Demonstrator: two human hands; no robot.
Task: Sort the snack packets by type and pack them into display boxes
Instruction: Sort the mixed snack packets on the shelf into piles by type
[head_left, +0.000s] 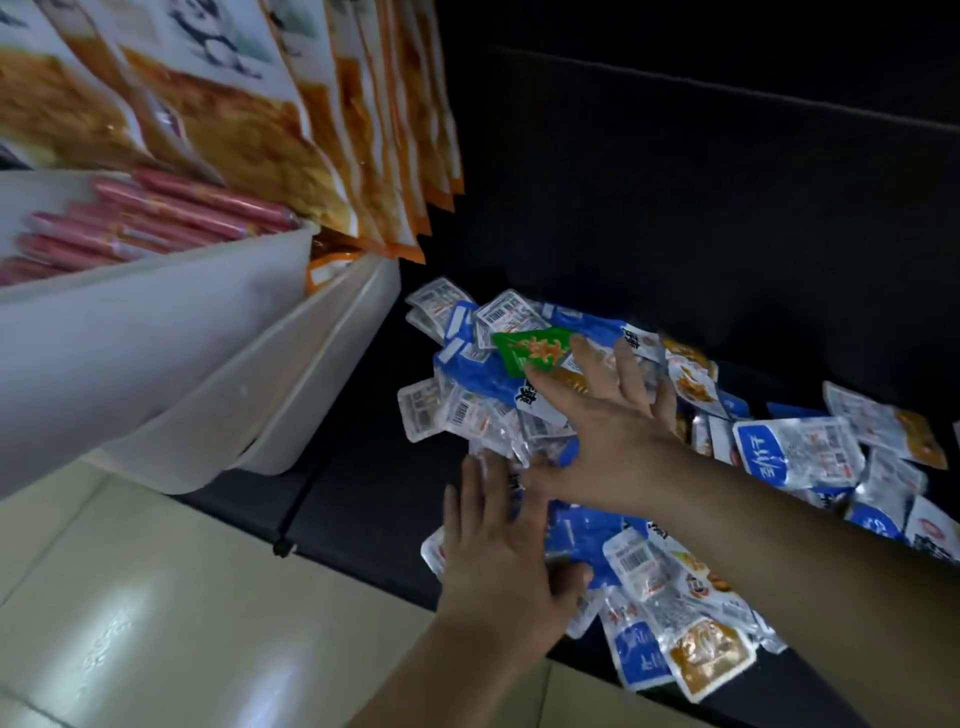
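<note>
Sorting seemingly barely begun: packets (795, 452) lay mixed in heap on dark shelf (358, 509). Left hand (498, 551), right hand (613, 421) rested flat on heap, fingers spread, holding nothing. Green packet (527, 352) at right fingertips. None seen boxed; white bins (156, 364) beside.

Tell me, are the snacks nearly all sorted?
Not nearly. One white bin already holds red sausage sticks. The left hand and right hand lie flat on the mixed pile, the right beside a green packet. That whole pile is still unsorted.
</note>
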